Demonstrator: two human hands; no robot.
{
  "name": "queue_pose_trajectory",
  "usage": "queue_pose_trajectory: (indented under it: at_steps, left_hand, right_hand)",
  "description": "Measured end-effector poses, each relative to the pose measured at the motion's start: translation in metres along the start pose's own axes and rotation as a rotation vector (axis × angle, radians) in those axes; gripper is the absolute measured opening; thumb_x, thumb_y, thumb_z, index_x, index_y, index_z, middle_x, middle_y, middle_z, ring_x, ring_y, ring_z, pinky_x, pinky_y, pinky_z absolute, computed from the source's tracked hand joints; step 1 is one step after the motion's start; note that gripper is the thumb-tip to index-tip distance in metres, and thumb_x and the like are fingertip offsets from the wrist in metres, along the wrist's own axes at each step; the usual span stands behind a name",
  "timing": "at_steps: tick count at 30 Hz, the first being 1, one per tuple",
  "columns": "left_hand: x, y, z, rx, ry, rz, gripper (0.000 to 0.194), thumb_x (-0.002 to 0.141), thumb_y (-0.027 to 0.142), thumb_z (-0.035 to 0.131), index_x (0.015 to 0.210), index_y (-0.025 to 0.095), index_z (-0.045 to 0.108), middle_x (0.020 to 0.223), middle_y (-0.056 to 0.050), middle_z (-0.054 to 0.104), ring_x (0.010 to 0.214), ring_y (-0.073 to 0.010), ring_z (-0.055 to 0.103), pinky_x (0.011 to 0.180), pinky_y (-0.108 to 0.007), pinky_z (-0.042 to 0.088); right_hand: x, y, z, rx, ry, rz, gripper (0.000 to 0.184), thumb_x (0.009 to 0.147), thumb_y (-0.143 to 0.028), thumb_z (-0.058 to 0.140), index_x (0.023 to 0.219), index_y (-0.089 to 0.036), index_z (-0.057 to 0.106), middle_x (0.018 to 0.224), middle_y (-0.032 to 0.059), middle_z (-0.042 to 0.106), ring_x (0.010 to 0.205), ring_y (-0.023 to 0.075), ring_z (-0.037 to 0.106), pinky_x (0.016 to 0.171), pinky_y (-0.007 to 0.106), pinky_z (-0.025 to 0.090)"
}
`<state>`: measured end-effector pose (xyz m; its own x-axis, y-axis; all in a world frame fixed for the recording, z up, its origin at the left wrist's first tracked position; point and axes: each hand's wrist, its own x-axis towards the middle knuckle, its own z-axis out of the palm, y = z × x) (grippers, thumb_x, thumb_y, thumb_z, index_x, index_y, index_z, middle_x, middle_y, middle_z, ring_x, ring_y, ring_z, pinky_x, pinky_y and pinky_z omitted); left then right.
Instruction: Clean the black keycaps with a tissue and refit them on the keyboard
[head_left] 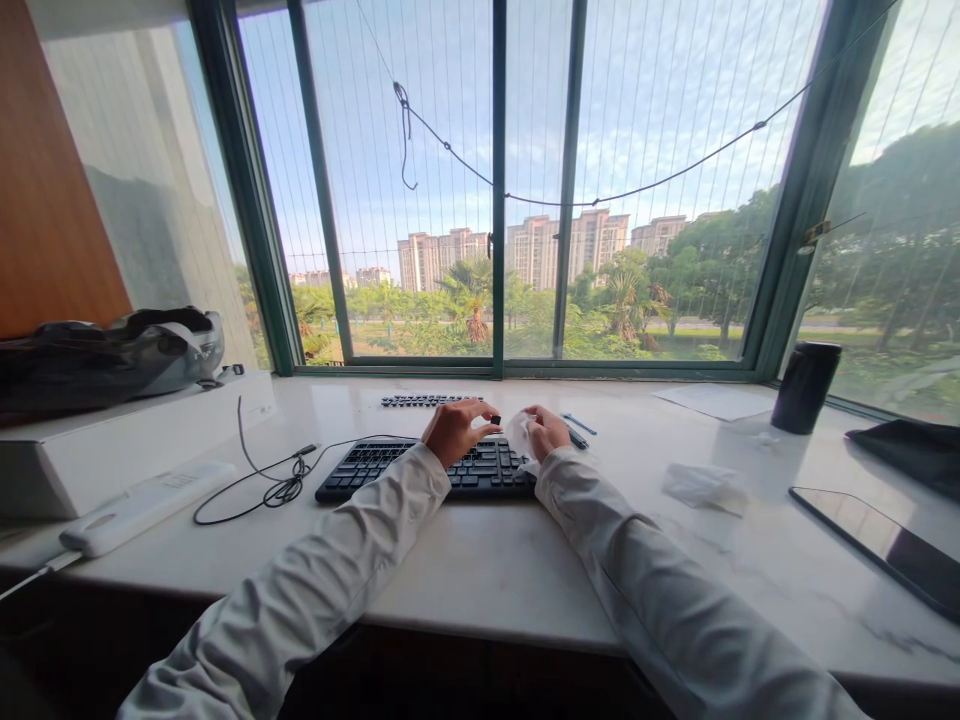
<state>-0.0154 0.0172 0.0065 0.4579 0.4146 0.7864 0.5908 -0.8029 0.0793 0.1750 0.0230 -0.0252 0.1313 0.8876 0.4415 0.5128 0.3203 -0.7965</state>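
A black keyboard (pixel 390 468) lies on the white marble sill (pixel 480 560) in front of me. My left hand (pixel 452 430) hovers over its right half, fingers curled, pinching a small black piece that looks like a keycap. My right hand (pixel 546 430) is beside it, closed round a crumpled white wipe (pixel 519 435). Both arms wear white sleeves. A row of loose black keycaps (pixel 427 400) sits just behind the keyboard.
The keyboard's black cable (pixel 277 485) coils to the left near a white power strip (pixel 142 505). A crumpled tissue (pixel 701 485), a dark tumbler (pixel 806 387), a sheet of paper (pixel 712 400) and a tablet (pixel 885 545) lie right. A helmet (pixel 135 350) rests on a white box.
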Motion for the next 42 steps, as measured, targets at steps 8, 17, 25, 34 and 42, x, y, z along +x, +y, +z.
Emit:
queue_pose_trajectory:
  at_steps: [8,17,25,34,42]
  left_hand:
    - [0.0,-0.011,-0.003,0.03,-0.017,-0.042,0.02,0.072,0.035,0.074,0.086,0.021,0.071,0.079,-0.001,0.071,0.075,-0.0155,0.066,0.072,-0.025,0.047]
    - [-0.002,-0.03,-0.004,-0.025,-0.117,-0.035,0.015,0.072,0.022,0.074,0.086,0.022,0.074,0.084,-0.001,0.074,0.082,-0.0172,0.069,0.08,-0.027,0.05]
    - [-0.004,-0.03,-0.004,0.013,-0.227,0.07,0.017,0.073,0.029,0.073,0.089,0.024,0.074,0.079,0.0,0.072,0.075,-0.0148,0.067,0.073,-0.024,0.048]
    - [-0.007,-0.031,-0.001,-0.017,-0.212,0.055,0.016,0.074,0.022,0.071,0.09,0.023,0.073,0.078,0.001,0.073,0.076,-0.0144,0.069,0.072,-0.023,0.049]
    - [-0.008,-0.031,-0.001,-0.11,-0.198,0.036,0.017,0.074,0.019,0.068,0.09,0.023,0.075,0.082,0.0,0.075,0.078,-0.0153,0.07,0.075,-0.023,0.051]
  right_hand:
    - [-0.022,-0.021,-0.001,-0.478,-0.119,-0.109,0.027,0.083,-0.045,0.048,0.094,-0.032,0.069,0.082,0.0024,0.068,0.078,0.021,0.06,0.065,0.03,0.038]
    - [-0.02,-0.008,0.003,-0.423,-0.123,-0.19,0.021,0.08,-0.037,0.058,0.098,-0.035,0.068,0.091,-0.0028,0.071,0.086,0.0194,0.062,0.073,0.03,0.04]
    - [-0.022,-0.011,0.009,-0.362,-0.116,-0.232,0.022,0.081,-0.046,0.059,0.099,-0.037,0.069,0.091,-0.0047,0.072,0.088,0.0183,0.063,0.073,0.028,0.042]
    - [-0.021,-0.008,0.009,-0.37,-0.132,-0.262,0.023,0.079,-0.045,0.063,0.1,-0.039,0.069,0.092,-0.0049,0.072,0.088,0.0189,0.063,0.073,0.029,0.042]
    - [-0.022,-0.014,0.011,-0.416,-0.092,-0.256,0.021,0.08,-0.048,0.061,0.098,-0.039,0.069,0.093,-0.0057,0.071,0.087,0.0178,0.063,0.073,0.028,0.042]
